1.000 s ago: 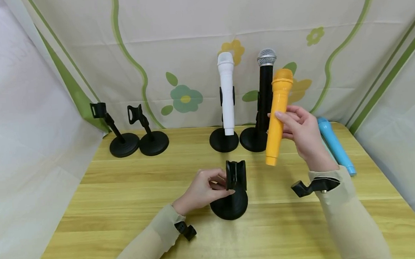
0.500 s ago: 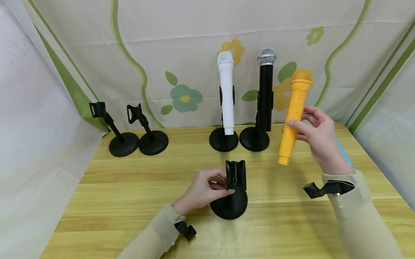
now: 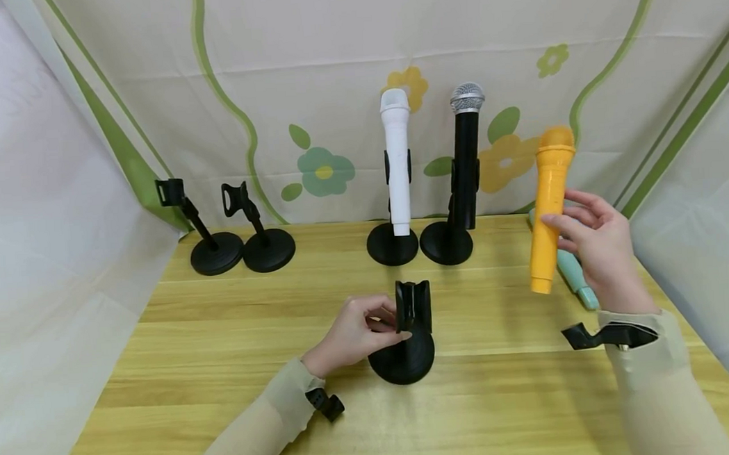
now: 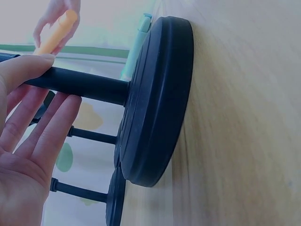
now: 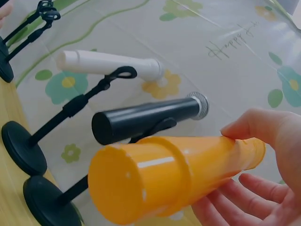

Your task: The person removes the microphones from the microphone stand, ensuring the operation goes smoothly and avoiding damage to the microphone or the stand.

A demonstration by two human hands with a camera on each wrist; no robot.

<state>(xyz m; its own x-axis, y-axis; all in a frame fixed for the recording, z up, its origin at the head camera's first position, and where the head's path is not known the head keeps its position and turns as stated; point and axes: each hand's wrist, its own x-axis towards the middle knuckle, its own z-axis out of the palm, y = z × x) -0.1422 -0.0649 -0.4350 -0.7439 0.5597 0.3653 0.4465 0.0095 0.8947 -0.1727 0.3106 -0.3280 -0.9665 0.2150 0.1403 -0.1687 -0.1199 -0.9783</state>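
Observation:
In the head view my left hand (image 3: 349, 334) pinches the post of a black desktop microphone stand (image 3: 404, 364) at the front middle of the table. The left wrist view shows the thumb over that post (image 4: 89, 85), and the round base (image 4: 157, 103) flat on the wood. Its clip holds no microphone. To the right, my right hand (image 3: 607, 258) holds a yellow-orange microphone (image 3: 547, 227) by its handle, head end up and raised over the table. A teal microphone (image 3: 573, 277) lies behind it, partly covered by the hand.
Along the back edge, a white microphone (image 3: 398, 163) and a black microphone (image 3: 467, 158) with a silver head sit in stands. Two stands with bare clips, one (image 3: 217, 252) beside the other (image 3: 268, 249), are at back left. A patterned curtain (image 3: 315, 42) hangs behind the table (image 3: 223, 375).
My right hand has moved right with the yellow-orange microphone, uncovering the black microphone and part of the teal one; the blue one is now hidden. My left hand has stayed on the stand.

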